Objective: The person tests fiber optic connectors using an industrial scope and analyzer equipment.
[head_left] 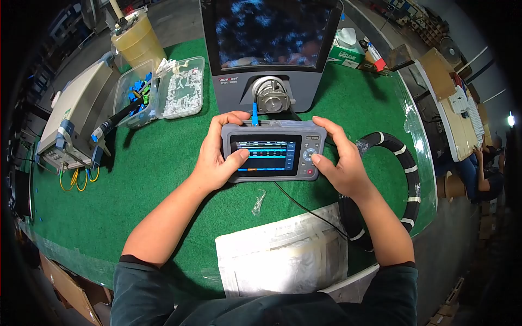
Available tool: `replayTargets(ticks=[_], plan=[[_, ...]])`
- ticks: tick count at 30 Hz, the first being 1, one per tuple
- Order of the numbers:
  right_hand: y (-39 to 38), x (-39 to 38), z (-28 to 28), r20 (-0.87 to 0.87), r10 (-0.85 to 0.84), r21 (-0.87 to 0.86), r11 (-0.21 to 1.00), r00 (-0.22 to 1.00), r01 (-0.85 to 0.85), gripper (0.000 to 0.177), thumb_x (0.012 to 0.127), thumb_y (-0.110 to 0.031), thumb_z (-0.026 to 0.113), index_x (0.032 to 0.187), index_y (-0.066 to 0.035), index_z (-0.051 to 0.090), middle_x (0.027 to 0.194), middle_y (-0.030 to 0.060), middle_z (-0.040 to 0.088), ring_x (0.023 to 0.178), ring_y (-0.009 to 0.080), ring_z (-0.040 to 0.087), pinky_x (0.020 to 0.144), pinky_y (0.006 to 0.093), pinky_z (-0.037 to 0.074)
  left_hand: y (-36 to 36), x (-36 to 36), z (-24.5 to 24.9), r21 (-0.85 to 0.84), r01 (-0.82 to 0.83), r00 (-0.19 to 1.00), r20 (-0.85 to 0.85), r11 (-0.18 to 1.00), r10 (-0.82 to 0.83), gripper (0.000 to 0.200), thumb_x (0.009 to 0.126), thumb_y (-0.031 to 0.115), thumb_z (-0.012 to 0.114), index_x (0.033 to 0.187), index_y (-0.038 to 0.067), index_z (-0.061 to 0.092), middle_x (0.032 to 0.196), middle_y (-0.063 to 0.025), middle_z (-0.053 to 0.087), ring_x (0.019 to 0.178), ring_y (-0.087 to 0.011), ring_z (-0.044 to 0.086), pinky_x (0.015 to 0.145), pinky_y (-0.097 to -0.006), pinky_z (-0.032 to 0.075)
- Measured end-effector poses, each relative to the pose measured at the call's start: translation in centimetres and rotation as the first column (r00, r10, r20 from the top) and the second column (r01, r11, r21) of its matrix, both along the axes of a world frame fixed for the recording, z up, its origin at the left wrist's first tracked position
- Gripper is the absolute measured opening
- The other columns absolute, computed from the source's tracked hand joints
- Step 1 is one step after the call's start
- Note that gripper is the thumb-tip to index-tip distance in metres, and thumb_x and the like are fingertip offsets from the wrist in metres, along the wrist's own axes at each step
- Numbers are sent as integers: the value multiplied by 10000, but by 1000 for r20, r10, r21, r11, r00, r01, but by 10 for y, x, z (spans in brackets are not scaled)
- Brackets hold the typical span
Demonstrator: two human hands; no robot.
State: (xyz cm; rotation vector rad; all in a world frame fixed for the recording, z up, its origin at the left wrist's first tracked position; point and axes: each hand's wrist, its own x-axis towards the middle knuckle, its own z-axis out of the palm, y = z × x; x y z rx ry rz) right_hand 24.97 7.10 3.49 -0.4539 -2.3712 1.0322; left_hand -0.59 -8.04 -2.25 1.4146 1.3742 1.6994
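Observation:
A grey handheld tester (274, 150) with a lit screen is held level between both hands over the green mat. My left hand (218, 157) wraps round its left end, the thumb lying over the screen's edge. Round the right end is my right hand (343, 163), its thumb on the round button pad. A blue connector (255, 114) stands up from the tester's top edge. Behind it is a large monitor unit (266, 60) with a round metal fixture (272, 101) at its base. A black cable (304, 209) runs below the tester towards the right.
At right lies a coiled black cable (411, 179) with white ties. A paper sheet (283, 258) is near my body. Tubs of blue connectors (142, 89) and white pieces (184, 89), a beige instrument (81, 103) and a tissue box (347, 53) stand around. Another person (489, 174) is far right.

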Motion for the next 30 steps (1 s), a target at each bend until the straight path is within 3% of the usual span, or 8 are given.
replayTargets(ticks=[6, 9, 21, 30], plan=[[0, 0, 0, 12, 3, -12, 1000, 1000, -3, 631, 906, -133, 680, 1477, 27, 464, 1461, 219, 555, 1384, 349, 523, 1173, 416, 384, -2, 4, 5, -27, -18, 1000, -9, 999, 18, 518, 880, 208, 697, 1295, 35, 440, 1416, -172, 510, 1249, -235, 521, 1091, -402, 418], [-1, 0, 1, 8, -5, -15, 1000, 1000, 5, 630, 906, -131, 679, 1477, 26, 464, 1460, 219, 556, 1386, 350, 523, 1175, 416, 381, -1, 1, 0, 8, 22, 998, 57, 1000, -23, 518, 880, 206, 696, 1294, 31, 439, 1416, -171, 509, 1253, -234, 516, 1094, -401, 414], [-1, 0, -1, -11, 8, -34, 999, 1000, -8, 629, 913, -127, 676, 1483, 26, 458, 1470, 218, 552, 1397, 347, 516, 1180, 413, 375, 0, 3, 5, 7, 0, 1000, -12, 1000, 0, 522, 867, 184, 704, 1289, 41, 431, 1416, -170, 494, 1263, -235, 511, 1096, -406, 416], [1, 1, -1, 12, 7, -65, 998, 1000, -6, 617, 911, -101, 635, 1486, 31, 454, 1487, 212, 542, 1403, 344, 511, 1186, 413, 367, -1, 1, 2, -1, 17, 999, 37, 1000, -16, 530, 850, 179, 677, 1300, 35, 436, 1416, -172, 511, 1249, -240, 519, 1100, -414, 411]])
